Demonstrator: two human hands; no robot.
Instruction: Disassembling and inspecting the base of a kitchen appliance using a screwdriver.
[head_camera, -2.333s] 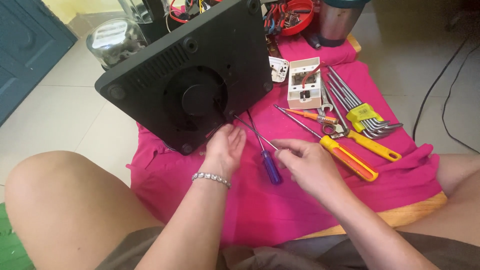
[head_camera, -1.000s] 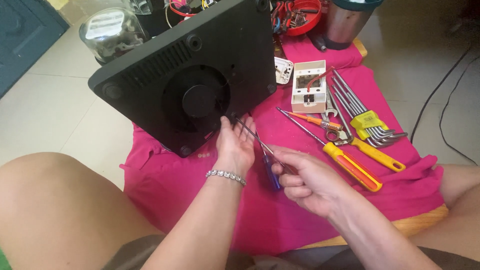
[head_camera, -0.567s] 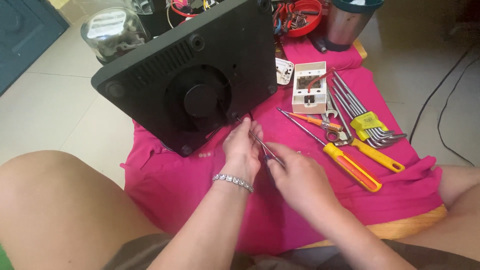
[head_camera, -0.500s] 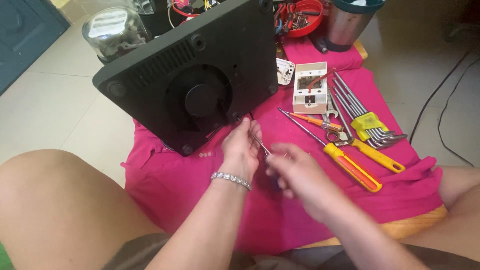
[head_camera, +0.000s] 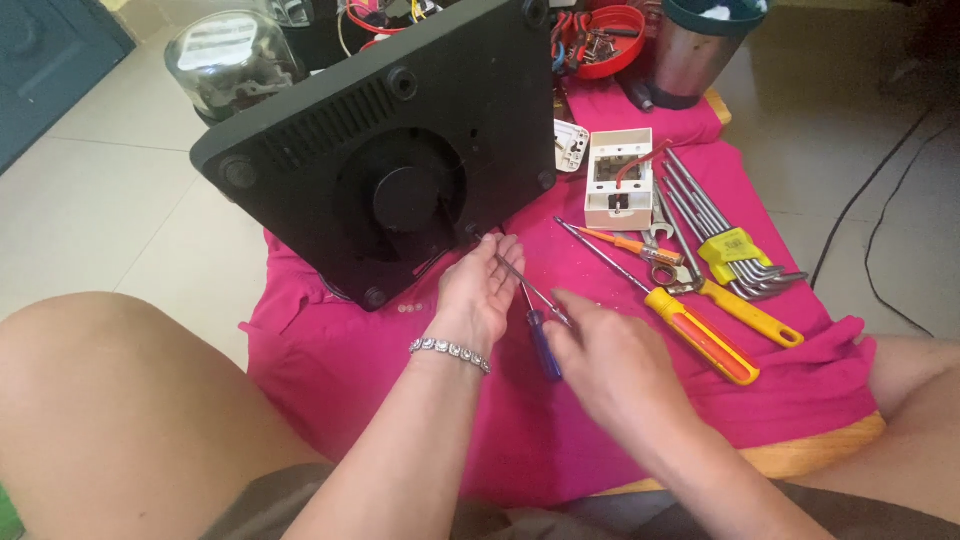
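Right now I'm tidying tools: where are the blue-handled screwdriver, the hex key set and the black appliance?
blue-handled screwdriver (head_camera: 545, 345), head view, on its blue handle.
hex key set (head_camera: 733, 250), head view, on its yellow holder.
black appliance (head_camera: 400, 195), head view, on its round fan hub.

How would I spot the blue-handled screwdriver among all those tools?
Start at the big black appliance base tilted up on the pink cloth. Just below its lower edge, between the left hand and right hand, lies the blue-handled screwdriver. The other handles are yellow or orange.
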